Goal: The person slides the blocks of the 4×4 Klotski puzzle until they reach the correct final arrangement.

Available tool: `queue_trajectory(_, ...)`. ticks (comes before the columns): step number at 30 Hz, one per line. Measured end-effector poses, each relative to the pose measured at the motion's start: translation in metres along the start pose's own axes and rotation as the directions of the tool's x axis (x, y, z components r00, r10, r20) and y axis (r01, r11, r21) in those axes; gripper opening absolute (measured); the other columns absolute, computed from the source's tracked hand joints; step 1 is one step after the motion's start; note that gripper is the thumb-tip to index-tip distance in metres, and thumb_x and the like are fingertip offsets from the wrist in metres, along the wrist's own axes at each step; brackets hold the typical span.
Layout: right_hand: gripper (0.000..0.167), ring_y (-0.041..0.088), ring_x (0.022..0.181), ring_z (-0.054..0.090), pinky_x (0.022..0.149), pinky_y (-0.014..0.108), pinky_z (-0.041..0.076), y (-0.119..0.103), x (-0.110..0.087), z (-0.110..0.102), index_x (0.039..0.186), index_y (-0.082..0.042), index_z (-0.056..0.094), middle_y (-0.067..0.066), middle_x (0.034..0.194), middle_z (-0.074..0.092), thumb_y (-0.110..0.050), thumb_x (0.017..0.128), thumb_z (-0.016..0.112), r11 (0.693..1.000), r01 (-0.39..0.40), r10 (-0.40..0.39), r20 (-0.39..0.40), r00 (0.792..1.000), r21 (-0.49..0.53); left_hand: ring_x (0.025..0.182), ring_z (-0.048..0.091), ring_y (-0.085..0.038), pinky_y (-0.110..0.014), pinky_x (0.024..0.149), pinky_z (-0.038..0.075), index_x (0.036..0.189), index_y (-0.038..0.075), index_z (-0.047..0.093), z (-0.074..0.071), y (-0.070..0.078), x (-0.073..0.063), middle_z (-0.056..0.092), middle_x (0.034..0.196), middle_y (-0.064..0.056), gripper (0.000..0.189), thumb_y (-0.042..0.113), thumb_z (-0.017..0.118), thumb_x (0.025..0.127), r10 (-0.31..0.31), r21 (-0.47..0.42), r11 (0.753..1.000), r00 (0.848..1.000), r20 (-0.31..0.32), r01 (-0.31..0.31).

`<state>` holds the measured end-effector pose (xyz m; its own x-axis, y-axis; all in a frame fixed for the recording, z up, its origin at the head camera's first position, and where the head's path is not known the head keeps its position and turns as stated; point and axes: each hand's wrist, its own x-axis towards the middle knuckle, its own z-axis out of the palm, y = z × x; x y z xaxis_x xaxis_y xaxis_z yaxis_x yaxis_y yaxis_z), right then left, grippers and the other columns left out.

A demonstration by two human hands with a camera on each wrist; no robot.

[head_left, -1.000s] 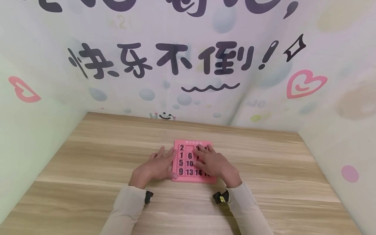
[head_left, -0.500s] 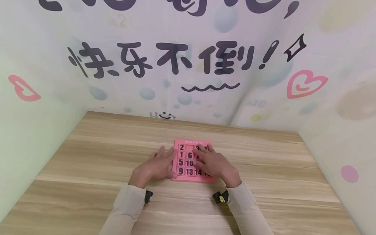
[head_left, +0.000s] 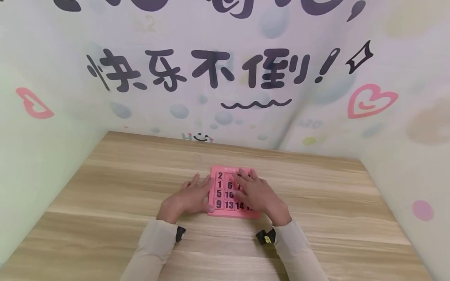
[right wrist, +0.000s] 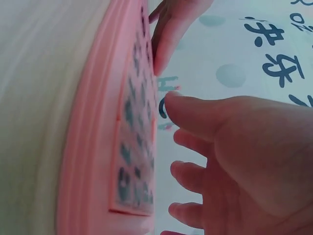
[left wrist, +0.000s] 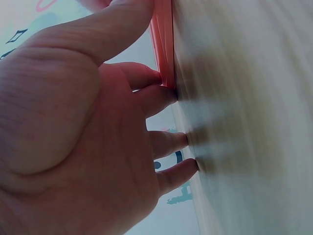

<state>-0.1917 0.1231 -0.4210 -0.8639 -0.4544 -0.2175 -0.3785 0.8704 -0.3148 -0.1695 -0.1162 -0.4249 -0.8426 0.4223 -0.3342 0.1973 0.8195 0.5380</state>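
The pink number puzzle [head_left: 233,213] lay on the table [head_left: 140,175], nearer the far edge than the sides. The left hand [head_left: 191,198], fingers spread and grasping nothing, touched its left edge; the right hand [head_left: 259,195], relaxed with fingers apart, hung over its right side, holding nothing. Working it well seemed to call for a steady left brace and one light fingertip, sliding tiles squarely along their rows without lifting.
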Motion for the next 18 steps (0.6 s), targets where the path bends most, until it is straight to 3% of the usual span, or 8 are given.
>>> queue_trajectory(18,0.062,0.047,0.160,0.018,0.127,0.066,0.022,-0.021,0.006,0.012,0.163,-0.020,0.039,0.007,0.173,0.030,-0.043,0.108,0.054,0.997,0.041,-0.042,-0.015,0.999,-0.058,0.163,0.000,-0.043,-0.060,0.132,0.008,0.167,0.007,0.024,0.000,0.000,0.001,0.016,0.176,-0.011,0.091,0.034,0.075,0.096,-0.008,0.021,1.000,1.000,-0.001,0.008)
